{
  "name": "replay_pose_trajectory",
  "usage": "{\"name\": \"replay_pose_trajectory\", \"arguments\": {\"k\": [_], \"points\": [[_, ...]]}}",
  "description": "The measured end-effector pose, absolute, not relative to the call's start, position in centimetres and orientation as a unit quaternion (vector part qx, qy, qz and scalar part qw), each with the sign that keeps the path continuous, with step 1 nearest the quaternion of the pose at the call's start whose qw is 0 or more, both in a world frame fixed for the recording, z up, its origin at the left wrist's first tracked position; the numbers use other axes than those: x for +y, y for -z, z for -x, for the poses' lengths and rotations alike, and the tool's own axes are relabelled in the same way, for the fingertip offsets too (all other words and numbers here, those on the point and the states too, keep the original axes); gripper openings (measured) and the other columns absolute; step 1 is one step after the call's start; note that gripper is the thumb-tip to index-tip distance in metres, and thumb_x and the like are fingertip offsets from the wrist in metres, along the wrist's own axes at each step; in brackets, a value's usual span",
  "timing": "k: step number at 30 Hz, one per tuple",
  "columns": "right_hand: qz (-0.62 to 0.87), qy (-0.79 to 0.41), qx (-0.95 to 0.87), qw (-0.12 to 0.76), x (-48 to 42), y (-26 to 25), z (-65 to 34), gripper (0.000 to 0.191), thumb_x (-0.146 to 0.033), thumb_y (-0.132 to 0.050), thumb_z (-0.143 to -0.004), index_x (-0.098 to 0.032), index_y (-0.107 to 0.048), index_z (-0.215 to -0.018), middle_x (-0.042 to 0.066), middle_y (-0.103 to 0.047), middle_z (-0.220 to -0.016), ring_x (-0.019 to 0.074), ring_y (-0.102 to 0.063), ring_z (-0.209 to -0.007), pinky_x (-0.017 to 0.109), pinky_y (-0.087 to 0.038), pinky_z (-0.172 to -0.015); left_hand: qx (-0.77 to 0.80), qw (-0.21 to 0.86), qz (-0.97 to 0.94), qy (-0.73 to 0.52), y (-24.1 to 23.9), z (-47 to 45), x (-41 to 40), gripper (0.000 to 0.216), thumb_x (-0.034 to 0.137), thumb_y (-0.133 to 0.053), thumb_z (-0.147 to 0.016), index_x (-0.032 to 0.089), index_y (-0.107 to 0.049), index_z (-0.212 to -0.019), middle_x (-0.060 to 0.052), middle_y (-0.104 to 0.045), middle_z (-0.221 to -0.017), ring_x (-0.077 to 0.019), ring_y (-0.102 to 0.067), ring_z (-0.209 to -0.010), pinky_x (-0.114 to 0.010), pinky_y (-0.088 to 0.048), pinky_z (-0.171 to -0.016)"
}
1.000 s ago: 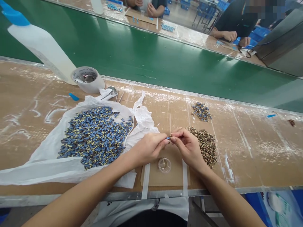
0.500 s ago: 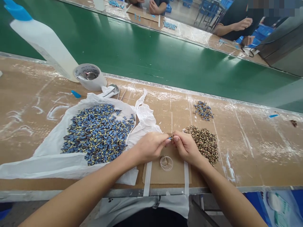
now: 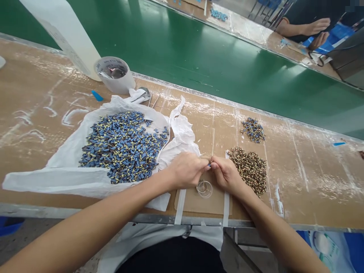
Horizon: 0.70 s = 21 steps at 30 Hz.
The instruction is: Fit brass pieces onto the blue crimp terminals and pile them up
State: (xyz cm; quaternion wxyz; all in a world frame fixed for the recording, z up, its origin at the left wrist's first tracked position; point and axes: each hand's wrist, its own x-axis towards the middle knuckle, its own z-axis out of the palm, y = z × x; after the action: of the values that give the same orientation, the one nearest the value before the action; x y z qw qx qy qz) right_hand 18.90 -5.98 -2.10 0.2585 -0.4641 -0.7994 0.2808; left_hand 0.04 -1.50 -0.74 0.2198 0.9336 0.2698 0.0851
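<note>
My left hand [image 3: 189,168] and my right hand [image 3: 227,173] meet above a cardboard mat, fingertips pinched together. A tiny blue piece [image 3: 209,164] shows between them, gripped by the left fingers. Whatever the right fingertips pinch is mostly covered; a moment ago a small gold-brown piece showed there. Just below the hands stands a small clear cup [image 3: 204,189] with a thin stick in it. Left of my left hand, a heap of small blue and yellow pieces [image 3: 122,148] lies on white sheeting [image 3: 65,155]. A heap of gold-brown pieces [image 3: 252,168] lies beside my right hand.
A smaller pile of blue and gold pieces [image 3: 253,130] lies farther back. A white bottle [image 3: 71,41] and a tape roll [image 3: 118,81] holding scraps stand at the back left. Crumpled white paper [image 3: 182,129] lies mid-table. Beyond runs a green belt [image 3: 176,49]; a co-worker's hands [image 3: 318,30] show across it.
The view has shifted, so the table sits higher and farther right in the picture. My hands stay pinched together, and the blue piece is now more covered by the fingers.
</note>
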Motion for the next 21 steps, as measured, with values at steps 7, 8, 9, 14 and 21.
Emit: {"name": "replay_pose_trajectory", "arguments": {"k": [7, 8, 9, 14, 21], "points": [[0.470, -0.313, -0.776, 0.281, -5.9, 2.1, -18.7, 0.031, -0.031, -0.031, -0.101, -0.021, -0.040, -0.074, -0.002, -0.041, -0.063, 0.0135, -0.042, -0.056, 0.026, -0.029, -0.056, 0.280, 0.232, -0.927, -0.087, 0.6, -0.1, -1.5, 0.026, 0.025, -0.039, -0.092, 0.016, -0.060, -0.080, -0.007, -0.066, -0.069, -0.0193, -0.060, -0.061, -0.028, -0.032, -0.054], [0.469, -0.331, -0.764, 0.296, -5.9, 2.1, -18.6, 0.032, -0.032, -0.031, -0.102, -0.021, -0.041, -0.073, -0.002, -0.041, -0.062, 0.0132, -0.042, -0.055, 0.025, -0.030, -0.056, 0.280, 0.240, -0.924, -0.100, 0.7, 0.0, -1.5, 0.027, 0.025, -0.038, -0.093, 0.016, -0.060, -0.081, -0.007, -0.066, -0.069, -0.0190, -0.059, -0.062, -0.028, -0.033, -0.054], [0.467, -0.351, -0.749, 0.311, -5.9, 2.0, -18.5, 0.033, -0.033, -0.030, -0.102, -0.021, -0.041, -0.073, -0.003, -0.041, -0.061, 0.0130, -0.042, -0.054, 0.025, -0.030, -0.055, 0.276, 0.250, -0.921, -0.114, 0.8, 0.1, -1.4, 0.026, 0.025, -0.038, -0.093, 0.016, -0.059, -0.081, -0.006, -0.065, -0.069, -0.0185, -0.059, -0.062, -0.028, -0.034, -0.055], [0.463, -0.430, -0.686, 0.360, -5.8, 1.9, -18.4, 0.036, -0.036, -0.027, -0.103, -0.020, -0.046, -0.076, -0.002, -0.046, -0.063, 0.0130, -0.044, -0.056, 0.025, -0.033, -0.056, 0.252, 0.300, -0.905, -0.165, 0.7, 0.4, -0.8, 0.025, 0.023, -0.038, -0.095, 0.016, -0.056, -0.079, -0.004, -0.062, -0.070, -0.0159, -0.056, -0.063, -0.026, -0.034, -0.057], [0.478, -0.373, -0.702, 0.372, -5.8, 0.7, -18.3, 0.027, -0.032, -0.040, -0.099, -0.020, -0.048, -0.076, -0.001, -0.049, -0.067, 0.0128, -0.046, -0.060, 0.025, -0.036, -0.059, 0.269, 0.319, -0.896, -0.155, -0.1, 0.5, -0.9, 0.028, 0.026, -0.036, -0.097, 0.016, -0.059, -0.085, -0.004, -0.064, -0.074, -0.0164, -0.058, -0.066, -0.027, -0.038, -0.060]]}}
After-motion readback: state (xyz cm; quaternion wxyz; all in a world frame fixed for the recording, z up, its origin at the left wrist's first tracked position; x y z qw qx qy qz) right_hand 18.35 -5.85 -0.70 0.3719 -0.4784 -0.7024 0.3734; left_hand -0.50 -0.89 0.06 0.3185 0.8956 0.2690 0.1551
